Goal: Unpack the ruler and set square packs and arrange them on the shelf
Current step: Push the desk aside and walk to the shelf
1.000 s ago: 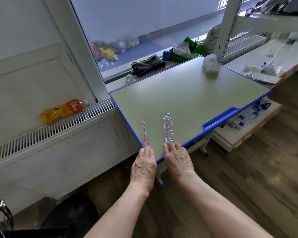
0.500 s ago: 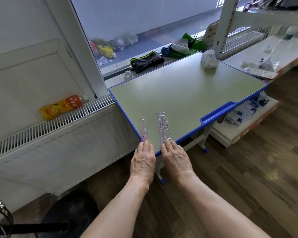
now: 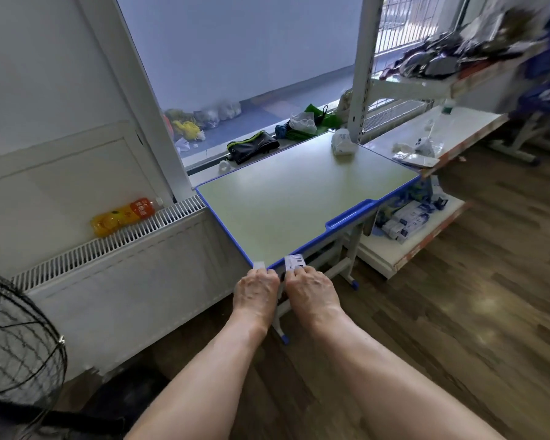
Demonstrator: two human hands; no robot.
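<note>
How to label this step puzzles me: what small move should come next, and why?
Probably lift both clear and carry right toward the shelf: left hand grips the narrow ruler, right hand the wide ruler, at the desk corner.

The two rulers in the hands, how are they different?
The narrow ruler, in the left hand, is slimmer than the wide ruler in the right hand. The wide ruler pokes out further past the fingers than the narrow ruler. The wide ruler shows blocky marks; the narrow ruler looks plain, though it is blurred. Both are pale and held at the near corner of the desk.
</note>
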